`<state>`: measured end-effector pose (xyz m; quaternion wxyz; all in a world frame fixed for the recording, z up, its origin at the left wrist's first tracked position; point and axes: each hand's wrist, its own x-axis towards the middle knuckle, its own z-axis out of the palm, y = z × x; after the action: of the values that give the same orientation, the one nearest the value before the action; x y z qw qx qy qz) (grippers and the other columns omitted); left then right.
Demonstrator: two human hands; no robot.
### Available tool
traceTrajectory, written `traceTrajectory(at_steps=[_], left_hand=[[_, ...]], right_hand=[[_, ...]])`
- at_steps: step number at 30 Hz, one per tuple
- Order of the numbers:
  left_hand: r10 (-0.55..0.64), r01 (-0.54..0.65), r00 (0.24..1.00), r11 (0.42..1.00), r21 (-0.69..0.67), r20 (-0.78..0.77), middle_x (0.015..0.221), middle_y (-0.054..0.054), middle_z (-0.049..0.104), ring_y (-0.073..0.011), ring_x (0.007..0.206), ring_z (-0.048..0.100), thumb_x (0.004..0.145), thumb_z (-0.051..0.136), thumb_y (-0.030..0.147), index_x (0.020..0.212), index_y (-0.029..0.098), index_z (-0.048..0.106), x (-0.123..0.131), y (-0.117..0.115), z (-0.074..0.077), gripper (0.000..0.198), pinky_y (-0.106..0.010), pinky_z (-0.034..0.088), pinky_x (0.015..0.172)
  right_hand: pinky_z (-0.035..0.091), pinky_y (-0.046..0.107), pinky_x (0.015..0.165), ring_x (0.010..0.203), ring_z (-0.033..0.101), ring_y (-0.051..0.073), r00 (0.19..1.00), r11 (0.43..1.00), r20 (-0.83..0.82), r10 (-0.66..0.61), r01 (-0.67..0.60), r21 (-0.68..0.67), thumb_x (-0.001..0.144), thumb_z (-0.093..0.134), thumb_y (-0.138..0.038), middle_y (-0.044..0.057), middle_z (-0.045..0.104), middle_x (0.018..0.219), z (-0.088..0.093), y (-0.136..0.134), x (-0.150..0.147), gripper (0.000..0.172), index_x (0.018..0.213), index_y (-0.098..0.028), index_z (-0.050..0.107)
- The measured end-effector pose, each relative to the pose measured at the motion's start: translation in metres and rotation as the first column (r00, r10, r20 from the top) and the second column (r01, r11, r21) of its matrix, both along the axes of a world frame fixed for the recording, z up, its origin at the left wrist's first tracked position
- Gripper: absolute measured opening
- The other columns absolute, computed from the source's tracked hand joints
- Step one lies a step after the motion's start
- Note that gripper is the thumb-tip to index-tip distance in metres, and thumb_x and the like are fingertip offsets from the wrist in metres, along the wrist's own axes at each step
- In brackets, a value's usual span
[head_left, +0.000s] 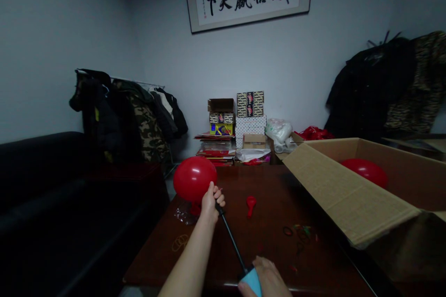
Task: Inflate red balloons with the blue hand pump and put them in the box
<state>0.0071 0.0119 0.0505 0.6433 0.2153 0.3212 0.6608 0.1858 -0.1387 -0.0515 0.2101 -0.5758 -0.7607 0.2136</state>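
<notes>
The left hand (211, 203) is closed around the neck of a round red blown-up balloon (193, 178), just above the dark wooden table (265, 236). The right hand (266, 280) grips the light blue handle of a thin black pump (232, 241) at the table's near edge. A small flat red balloon (251, 204) lies mid-table. A big brown cardboard box (351, 199) sits on the table's right side.

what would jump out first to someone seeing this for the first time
The inflated red balloon at the table's left edge, pinched at its neck by the left hand. The right hand grips a pump handle near the bottom. A big cardboard box on the right holds another red balloon.
</notes>
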Motion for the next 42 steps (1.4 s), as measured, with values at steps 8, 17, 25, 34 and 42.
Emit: traceTrajectory(at_steps=[8, 17, 25, 34, 42], left_hand=[[0.016, -0.013, 0.997, 0.999, -0.030, 0.080, 0.045, 0.010, 0.026, -0.0037, 0.033, 0.025, 0.081, 0.060, 0.047, 0.063, 0.020, 0.034, 0.000, -0.012, -0.013, 0.041, -0.016, 0.014, 0.035], [-0.050, 0.057, 0.994, 0.996, -0.065, 0.101, 0.045, 0.011, 0.025, -0.0030, 0.033, 0.022, 0.075, 0.065, 0.051, 0.063, 0.021, 0.034, 0.024, -0.031, -0.024, 0.045, -0.016, 0.011, 0.035], [-0.091, 0.092, 0.995, 0.995, -0.047, 0.036, 0.045, 0.011, 0.026, -0.0033, 0.034, 0.021, 0.070, 0.066, 0.057, 0.065, 0.021, 0.035, 0.052, -0.051, -0.031, 0.048, -0.018, 0.012, 0.035], [-0.121, 0.118, 0.992, 0.991, -0.064, -0.043, 0.043, 0.011, 0.027, -0.0046, 0.031, 0.022, 0.067, 0.063, 0.065, 0.063, 0.022, 0.035, 0.067, -0.073, -0.040, 0.052, -0.021, 0.015, 0.033], [-0.081, 0.078, 0.996, 0.995, -0.054, -0.040, 0.042, 0.011, 0.026, -0.0044, 0.031, 0.021, 0.067, 0.064, 0.065, 0.064, 0.022, 0.035, 0.052, -0.062, -0.038, 0.052, -0.020, 0.012, 0.034]], right_hand=[[0.030, 0.042, 0.106, 0.122, 0.047, 0.032, 0.989, 0.994, -0.119, 0.091, -0.098, -0.049, 0.076, 0.056, -0.051, 0.018, 0.059, 0.121, 0.000, 0.001, 0.005, 0.057, 0.113, -0.008, 0.062], [0.030, 0.038, 0.106, 0.120, 0.049, 0.029, 0.987, 0.996, -0.146, 0.071, -0.077, -0.035, 0.079, 0.050, -0.053, 0.017, 0.059, 0.119, 0.011, -0.002, 0.001, 0.056, 0.113, -0.010, 0.061], [0.028, 0.037, 0.107, 0.125, 0.043, 0.030, 0.992, 0.994, -0.116, 0.054, -0.065, -0.087, 0.084, 0.041, -0.055, 0.021, 0.053, 0.127, 0.041, 0.003, 0.003, 0.065, 0.121, -0.002, 0.056], [0.032, 0.039, 0.106, 0.121, 0.048, 0.029, 0.994, 1.000, -0.112, 0.019, -0.022, -0.019, 0.085, 0.044, -0.049, 0.018, 0.056, 0.125, 0.042, 0.009, -0.003, 0.056, 0.119, -0.006, 0.057], [0.028, 0.047, 0.108, 0.126, 0.043, 0.034, 0.999, 0.999, 0.010, 0.048, -0.047, -0.023, 0.087, 0.043, -0.055, 0.023, 0.049, 0.134, 0.005, 0.012, -0.005, 0.067, 0.128, -0.003, 0.051]])
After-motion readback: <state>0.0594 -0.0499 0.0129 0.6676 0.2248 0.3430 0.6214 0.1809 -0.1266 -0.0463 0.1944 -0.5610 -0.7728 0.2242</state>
